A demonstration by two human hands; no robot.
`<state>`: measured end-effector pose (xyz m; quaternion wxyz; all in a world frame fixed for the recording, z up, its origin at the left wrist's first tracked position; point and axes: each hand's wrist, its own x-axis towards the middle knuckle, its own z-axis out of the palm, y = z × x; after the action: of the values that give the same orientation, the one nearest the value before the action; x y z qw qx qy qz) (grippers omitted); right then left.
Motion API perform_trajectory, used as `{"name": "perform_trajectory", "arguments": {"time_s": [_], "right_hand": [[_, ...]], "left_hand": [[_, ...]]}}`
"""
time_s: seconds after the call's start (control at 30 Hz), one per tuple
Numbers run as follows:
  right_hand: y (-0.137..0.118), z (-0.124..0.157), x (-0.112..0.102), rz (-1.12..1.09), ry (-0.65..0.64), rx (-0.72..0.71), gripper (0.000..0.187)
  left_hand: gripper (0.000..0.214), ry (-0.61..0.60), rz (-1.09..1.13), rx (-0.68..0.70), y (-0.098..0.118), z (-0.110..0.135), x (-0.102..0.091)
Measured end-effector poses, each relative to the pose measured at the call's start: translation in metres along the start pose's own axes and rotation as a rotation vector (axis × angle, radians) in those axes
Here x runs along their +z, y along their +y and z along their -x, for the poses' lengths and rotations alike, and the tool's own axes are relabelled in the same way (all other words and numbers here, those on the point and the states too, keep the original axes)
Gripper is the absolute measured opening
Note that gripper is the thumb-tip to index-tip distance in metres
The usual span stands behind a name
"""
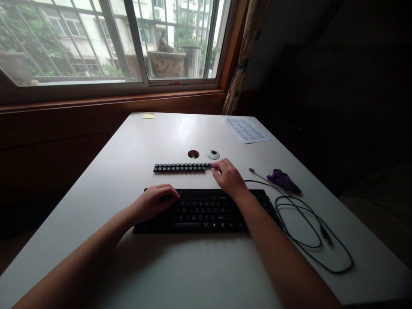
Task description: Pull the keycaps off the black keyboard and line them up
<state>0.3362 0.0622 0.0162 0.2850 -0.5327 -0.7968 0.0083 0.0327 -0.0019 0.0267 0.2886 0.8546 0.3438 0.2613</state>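
Observation:
A black keyboard (199, 212) lies on the white table in front of me, its left and right parts partly hidden under my hands and forearms. Beyond it, loose black keycaps (179, 168) stand in two neat rows. My right hand (228, 175) is at the right end of these rows, thumb and forefinger pinched on a small dark keycap (210, 165). Over the upper left of the keyboard, my left hand (156, 199) is closed, with fingers together and curled down. Its fingertips are in shadow, so anything between them is hidden.
The keyboard's black cable (317, 246) lies coiled at the right. Near it are a thin brush-like stick (257, 173) and a purple cloth (283, 180). Printed paper (247, 130), a yellow note (148, 116), a table hole (193, 154) and a round grommet (213, 154) are farther back.

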Motion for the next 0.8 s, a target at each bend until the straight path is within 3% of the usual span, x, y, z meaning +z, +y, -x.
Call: {"name": "perform_trajectory", "arguments": {"time_s": [0.23,0.4,0.57,0.8], "right_hand": [[-0.003,-0.005,-0.034,-0.130,0.178,0.116,0.037],[-0.022,-0.004,-0.063,-0.190,0.239,0.083,0.039],[-0.041,0.009,-0.077,-0.251,0.144,0.070,0.036],[-0.043,0.045,-0.074,-0.248,0.022,0.071,0.028]], "left_hand": [[0.016,0.016,0.002,0.019,0.000,-0.001,0.000],[0.015,-0.001,-0.007,0.028,-0.001,-0.001,0.000],[0.014,-0.006,-0.031,0.072,-0.004,0.001,0.004],[0.015,-0.010,-0.135,0.142,-0.007,0.000,0.008]]}}
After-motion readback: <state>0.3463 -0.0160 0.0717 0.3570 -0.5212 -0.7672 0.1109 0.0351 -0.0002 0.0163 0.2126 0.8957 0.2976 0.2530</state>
